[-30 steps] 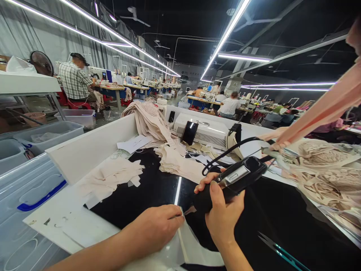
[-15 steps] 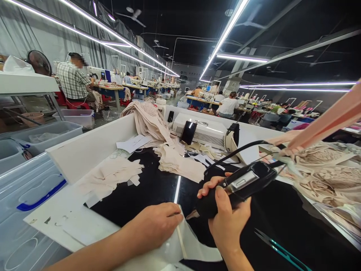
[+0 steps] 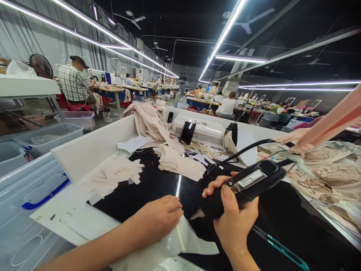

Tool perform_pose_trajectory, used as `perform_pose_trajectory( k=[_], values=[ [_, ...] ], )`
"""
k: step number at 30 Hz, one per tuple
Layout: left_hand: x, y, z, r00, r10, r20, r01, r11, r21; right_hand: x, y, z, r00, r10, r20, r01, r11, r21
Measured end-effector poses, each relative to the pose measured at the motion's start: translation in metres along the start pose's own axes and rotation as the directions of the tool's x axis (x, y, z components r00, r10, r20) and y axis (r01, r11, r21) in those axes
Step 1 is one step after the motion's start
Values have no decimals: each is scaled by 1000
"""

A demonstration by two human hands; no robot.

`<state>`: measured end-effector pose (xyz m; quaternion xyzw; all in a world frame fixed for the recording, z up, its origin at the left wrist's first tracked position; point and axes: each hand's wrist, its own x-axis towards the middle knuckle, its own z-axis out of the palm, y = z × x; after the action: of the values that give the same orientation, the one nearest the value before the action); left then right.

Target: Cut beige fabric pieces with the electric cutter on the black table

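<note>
Black tool (image 3: 251,181) slants over the dark mat (image 3: 299,205), the right hand (image 3: 235,212) curling its fingers around it, its long axis running from upper right down toward the left hand (image 3: 160,216), apart on its left. The left fingers look pressed together at a pale strip's (image 3: 179,238) top, though what they pinch is partly hidden.

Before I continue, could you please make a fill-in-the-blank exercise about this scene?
The right hand holds a handheld tool coloured ____.
In the picture, the teal pointed tool lies to the ____ of that hand.
The left hand touches a pale sheet, and the glossy surface beyond it is coloured ____.
The nearest clear bin has a handle coloured ____.
Missing words: black; right; black; blue
</note>
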<state>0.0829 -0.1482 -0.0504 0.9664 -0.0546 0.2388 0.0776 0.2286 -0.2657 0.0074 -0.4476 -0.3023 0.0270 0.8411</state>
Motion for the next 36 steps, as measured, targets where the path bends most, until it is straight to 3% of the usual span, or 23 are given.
perform_pose_trajectory(
  k=[9,20,29,36],
  values=[
    [3,18,-2,992,-11,125,19,998,-63,-3,0,-7,1000,6,19,-5,1000,-19],
    [-7,20,3,998,19,53,-19,1000,-10,-9,9,-2,998,-2,69,3,1000,-12],
    [-13,19,10,997,30,66,-30,999,13,-10,14,-2,998,-6,70,9,999,-37],
    [-17,18,10,996,34,79,-34,999,1,-10,5,-9,998,-16,58,16,1000,-1]
  ],
)
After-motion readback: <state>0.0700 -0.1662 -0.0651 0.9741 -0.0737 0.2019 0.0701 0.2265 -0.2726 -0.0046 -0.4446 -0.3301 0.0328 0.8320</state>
